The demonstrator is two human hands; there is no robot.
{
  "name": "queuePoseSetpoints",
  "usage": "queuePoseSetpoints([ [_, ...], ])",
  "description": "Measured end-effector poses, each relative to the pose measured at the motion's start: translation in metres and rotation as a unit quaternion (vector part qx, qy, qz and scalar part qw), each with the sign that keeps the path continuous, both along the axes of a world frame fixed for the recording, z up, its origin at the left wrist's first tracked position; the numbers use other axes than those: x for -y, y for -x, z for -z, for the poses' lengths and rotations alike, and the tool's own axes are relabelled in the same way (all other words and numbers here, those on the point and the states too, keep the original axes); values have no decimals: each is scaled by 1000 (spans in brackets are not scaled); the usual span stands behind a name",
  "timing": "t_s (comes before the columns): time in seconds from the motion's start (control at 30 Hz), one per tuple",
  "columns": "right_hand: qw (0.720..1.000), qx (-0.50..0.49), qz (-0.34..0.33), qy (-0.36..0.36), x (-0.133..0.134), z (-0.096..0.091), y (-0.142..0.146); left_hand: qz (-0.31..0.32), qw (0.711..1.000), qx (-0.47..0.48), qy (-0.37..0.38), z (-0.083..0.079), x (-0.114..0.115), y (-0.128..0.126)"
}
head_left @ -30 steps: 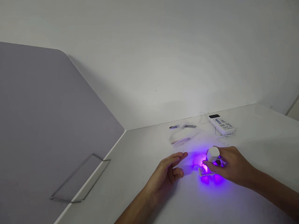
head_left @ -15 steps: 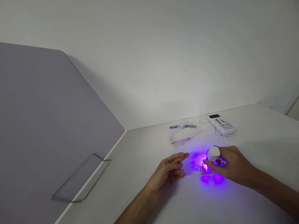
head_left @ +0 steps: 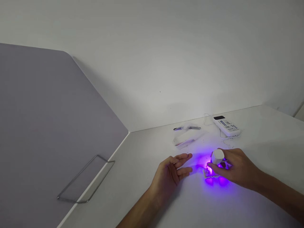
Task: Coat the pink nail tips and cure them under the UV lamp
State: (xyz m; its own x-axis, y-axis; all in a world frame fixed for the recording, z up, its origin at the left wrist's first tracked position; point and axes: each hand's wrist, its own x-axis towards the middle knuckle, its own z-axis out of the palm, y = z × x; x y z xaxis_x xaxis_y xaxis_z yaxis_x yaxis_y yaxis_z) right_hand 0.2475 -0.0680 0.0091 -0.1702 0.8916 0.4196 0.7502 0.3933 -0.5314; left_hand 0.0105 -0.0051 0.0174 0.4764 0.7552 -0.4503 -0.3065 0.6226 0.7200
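Observation:
My right hand is closed around a small white lamp that shines violet light downward. Beneath the lamp lies a small pale, flat piece, lit purple; the lamp and my fingers cover much of it, and I cannot make out its kind. Left of the glow, my left hand is held with its fingers stretched and apart, nothing in it. Its fingertips point toward the lamp without touching it.
Behind the hands, crumpled clear plastic wrapping lies on the white table. A white power bank with a dark end and a thin cable rests farther right. A grey panel stands left, with a metal wire frame across its edge.
The fingers of my left hand have spread apart and straightened. My right hand and the lamp stay in place; the whole view has shifted very slightly.

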Motion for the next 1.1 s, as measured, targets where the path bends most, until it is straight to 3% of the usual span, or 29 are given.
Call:
queuePoseSetpoints([
  [0.3,998,15,1,-59,0,1,0,-47,997,45,49,-5,0,-3],
  [0.5,1000,8,-1,-15,0,1,0,-49,995,59,63,-7,1,-3],
  [0.77,1000,11,4,-24,0,3,-1,-79,993,52,67,-9,2,-2],
  [1.1,1000,-7,20,7,-1,4,1,-52,993,61,89,-11,4,-3],
])
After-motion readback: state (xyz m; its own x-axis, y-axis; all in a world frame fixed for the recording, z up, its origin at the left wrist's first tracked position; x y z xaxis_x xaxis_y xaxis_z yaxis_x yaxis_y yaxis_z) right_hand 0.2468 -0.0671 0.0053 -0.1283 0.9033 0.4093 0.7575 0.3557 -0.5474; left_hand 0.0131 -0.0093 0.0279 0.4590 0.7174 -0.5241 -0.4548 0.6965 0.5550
